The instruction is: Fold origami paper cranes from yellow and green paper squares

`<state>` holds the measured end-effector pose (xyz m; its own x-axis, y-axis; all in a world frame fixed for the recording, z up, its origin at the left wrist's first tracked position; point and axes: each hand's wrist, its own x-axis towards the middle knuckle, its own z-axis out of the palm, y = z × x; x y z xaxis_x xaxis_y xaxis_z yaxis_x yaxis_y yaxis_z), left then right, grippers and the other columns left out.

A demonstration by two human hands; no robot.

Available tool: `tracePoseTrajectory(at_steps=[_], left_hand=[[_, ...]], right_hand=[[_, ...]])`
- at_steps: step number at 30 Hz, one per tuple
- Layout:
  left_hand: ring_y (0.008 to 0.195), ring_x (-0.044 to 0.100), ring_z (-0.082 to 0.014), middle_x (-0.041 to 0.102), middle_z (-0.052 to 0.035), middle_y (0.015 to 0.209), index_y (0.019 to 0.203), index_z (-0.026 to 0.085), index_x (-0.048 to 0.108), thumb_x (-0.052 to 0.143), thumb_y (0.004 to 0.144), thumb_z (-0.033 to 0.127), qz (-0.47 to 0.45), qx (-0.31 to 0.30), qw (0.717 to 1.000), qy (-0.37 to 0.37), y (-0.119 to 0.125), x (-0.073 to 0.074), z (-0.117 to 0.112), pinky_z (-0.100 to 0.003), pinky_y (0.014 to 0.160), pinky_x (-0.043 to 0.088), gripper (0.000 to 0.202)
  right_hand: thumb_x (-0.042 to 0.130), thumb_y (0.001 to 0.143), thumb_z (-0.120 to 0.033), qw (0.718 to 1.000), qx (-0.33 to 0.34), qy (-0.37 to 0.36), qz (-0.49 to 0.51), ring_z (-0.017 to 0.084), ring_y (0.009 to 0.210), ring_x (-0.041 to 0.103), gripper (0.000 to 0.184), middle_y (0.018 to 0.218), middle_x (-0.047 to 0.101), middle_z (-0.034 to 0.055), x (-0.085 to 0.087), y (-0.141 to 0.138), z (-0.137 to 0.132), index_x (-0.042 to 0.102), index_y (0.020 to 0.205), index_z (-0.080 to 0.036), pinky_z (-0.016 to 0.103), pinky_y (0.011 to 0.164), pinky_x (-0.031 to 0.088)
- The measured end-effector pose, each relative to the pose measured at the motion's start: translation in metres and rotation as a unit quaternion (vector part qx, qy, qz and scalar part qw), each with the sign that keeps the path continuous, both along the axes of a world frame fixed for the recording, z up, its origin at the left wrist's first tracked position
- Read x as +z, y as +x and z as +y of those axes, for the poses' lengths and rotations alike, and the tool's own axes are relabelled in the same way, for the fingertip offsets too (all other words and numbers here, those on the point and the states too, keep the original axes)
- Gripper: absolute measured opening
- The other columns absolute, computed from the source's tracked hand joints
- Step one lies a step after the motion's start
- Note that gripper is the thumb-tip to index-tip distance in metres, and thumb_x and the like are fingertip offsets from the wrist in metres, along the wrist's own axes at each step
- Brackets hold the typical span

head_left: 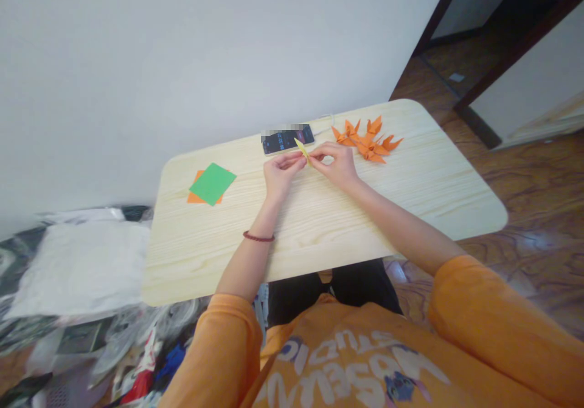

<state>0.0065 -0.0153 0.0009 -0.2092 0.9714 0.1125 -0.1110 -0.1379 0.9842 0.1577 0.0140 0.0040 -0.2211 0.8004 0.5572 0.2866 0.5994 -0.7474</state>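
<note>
My left hand (281,174) and my right hand (336,163) meet above the middle of a light wooden table (319,225). Both pinch a small, narrow folded piece of yellow paper (302,150) between their fingertips. The paper sticks up and away from me, just in front of a black phone (287,138) lying flat with its screen lit. A red bead bracelet sits on my left wrist.
Several folded orange paper cranes (367,140) lie in a cluster right of the phone. A green paper sheet (212,183) lies on an orange sheet at the table's left. A white bag and clutter (77,274) fill the floor on the left. A white wall stands behind.
</note>
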Motion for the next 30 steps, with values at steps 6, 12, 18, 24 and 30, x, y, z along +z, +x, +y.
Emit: tracePoseTrajectory(at_steps=[6, 12, 18, 24, 30], left_hand=[[0.073, 0.070, -0.0180, 0.075, -0.0062, 0.079, 0.077, 0.016, 0.075, 0.085, 0.055, 0.034, -0.019, 0.003, 1.000, -0.005, -0.0007, -0.0007, 0.0017, -0.036, 0.079, 0.058, 0.030], [0.074, 0.070, -0.0172, 0.075, -0.0045, 0.080, 0.075, 0.019, 0.076, 0.085, 0.054, 0.034, -0.031, -0.005, 1.000, -0.001, -0.0008, -0.0021, 0.0030, -0.036, 0.080, 0.057, 0.028], [0.076, 0.070, -0.0172, 0.075, -0.0028, 0.081, 0.076, 0.020, 0.076, 0.084, 0.057, 0.034, -0.031, -0.014, 0.999, -0.002, -0.0009, -0.0038, 0.0035, -0.036, 0.081, 0.057, 0.025], [0.079, 0.070, -0.0184, 0.075, -0.0046, 0.083, 0.076, 0.020, 0.076, 0.084, 0.058, 0.033, -0.043, -0.022, 0.999, -0.010, -0.0011, -0.0051, 0.0036, -0.038, 0.083, 0.056, 0.024], [0.083, 0.070, -0.0200, 0.075, -0.0063, 0.086, 0.078, 0.019, 0.076, 0.084, 0.058, 0.031, -0.048, -0.026, 0.998, -0.014, -0.0022, -0.0072, 0.0047, -0.039, 0.085, 0.056, 0.024]], right_hand=[[0.074, 0.069, -0.035, 0.986, 0.028, -0.129, 0.099, 0.015, 0.067, 0.064, 0.018, 0.073, 0.069, 0.0042, -0.0007, -0.0023, 0.0020, 0.073, 0.070, -0.018, 0.030, 0.067, 0.053], [0.081, 0.058, -0.045, 0.969, 0.055, -0.185, 0.156, 0.017, 0.068, 0.066, 0.030, 0.073, 0.071, 0.0039, 0.0003, -0.0036, 0.0023, 0.073, 0.068, -0.018, 0.032, 0.067, 0.057], [0.082, 0.056, -0.043, 0.965, 0.050, -0.200, 0.159, 0.017, 0.072, 0.067, 0.029, 0.075, 0.071, 0.0044, 0.0007, -0.0021, 0.0023, 0.073, 0.068, -0.018, 0.033, 0.070, 0.057], [0.083, 0.055, -0.042, 0.963, 0.060, -0.206, 0.164, 0.017, 0.071, 0.067, 0.029, 0.074, 0.072, 0.0044, 0.0013, -0.0023, 0.0016, 0.074, 0.069, -0.018, 0.032, 0.069, 0.058], [0.083, 0.057, -0.040, 0.963, 0.070, -0.204, 0.160, 0.018, 0.073, 0.067, 0.027, 0.077, 0.071, 0.0049, 0.0012, -0.0013, 0.0019, 0.074, 0.070, -0.018, 0.034, 0.071, 0.057]])
